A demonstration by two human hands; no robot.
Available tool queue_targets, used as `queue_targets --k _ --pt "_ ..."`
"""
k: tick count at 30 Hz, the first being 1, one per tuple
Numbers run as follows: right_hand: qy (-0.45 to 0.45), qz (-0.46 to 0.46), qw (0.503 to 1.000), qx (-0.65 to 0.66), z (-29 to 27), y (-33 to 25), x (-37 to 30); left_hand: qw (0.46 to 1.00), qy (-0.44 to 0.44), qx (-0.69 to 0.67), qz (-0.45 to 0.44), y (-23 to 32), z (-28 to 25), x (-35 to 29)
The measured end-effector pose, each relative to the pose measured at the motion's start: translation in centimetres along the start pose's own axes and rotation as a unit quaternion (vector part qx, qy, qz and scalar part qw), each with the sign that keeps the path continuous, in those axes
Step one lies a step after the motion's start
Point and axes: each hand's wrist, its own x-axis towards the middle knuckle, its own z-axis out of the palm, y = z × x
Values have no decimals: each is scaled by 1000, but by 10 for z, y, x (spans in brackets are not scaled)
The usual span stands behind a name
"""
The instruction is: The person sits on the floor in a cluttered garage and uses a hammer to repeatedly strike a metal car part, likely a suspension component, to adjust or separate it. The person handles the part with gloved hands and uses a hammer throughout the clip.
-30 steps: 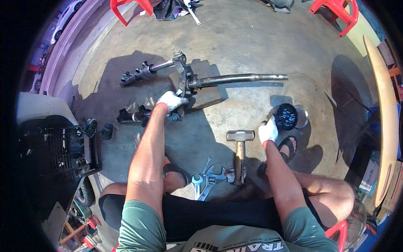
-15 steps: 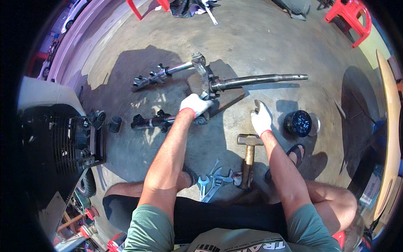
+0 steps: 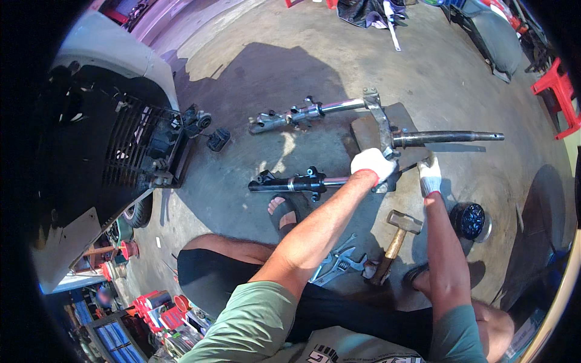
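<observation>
A motorcycle front fork point(image 3: 380, 124) lies on its side, two legs pointing left, steering stem toward the right. Beneath its clamp sits a dark flat block point(image 3: 364, 130). My left hand point(image 3: 370, 162), white-gloved, is closed around the near end of the clamp, where the near fork leg point(image 3: 284, 183) meets it. Just below the stem, my gloved right hand point(image 3: 430, 173) has its fingers bent in at the block's near right edge; the exact hold is partly hidden. A sledgehammer point(image 3: 397, 239) lies in front of me, beside several wrenches point(image 3: 342, 265).
Right of my right hand stands a dark round container point(image 3: 467, 220) of shiny contents. A white and black vehicle body point(image 3: 118, 66) takes up the left side. A red plastic chair point(image 3: 557, 97) is at far right, and a tool box point(image 3: 115, 339) at lower left.
My view has swung left, so the fork appears farther right. My right hand has moved from bare floor to the block's edge; my left hand stays on the clamp.
</observation>
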Motion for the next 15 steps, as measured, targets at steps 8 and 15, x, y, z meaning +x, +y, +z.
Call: queue_targets --k 8,15 --pt "32 112 981 -153 -12 -14 -81 1000 -9 -10 -9 -31 8 7" --pt "127 179 933 -285 -61 17 -150 998 28 16 47 -25 2 -12"
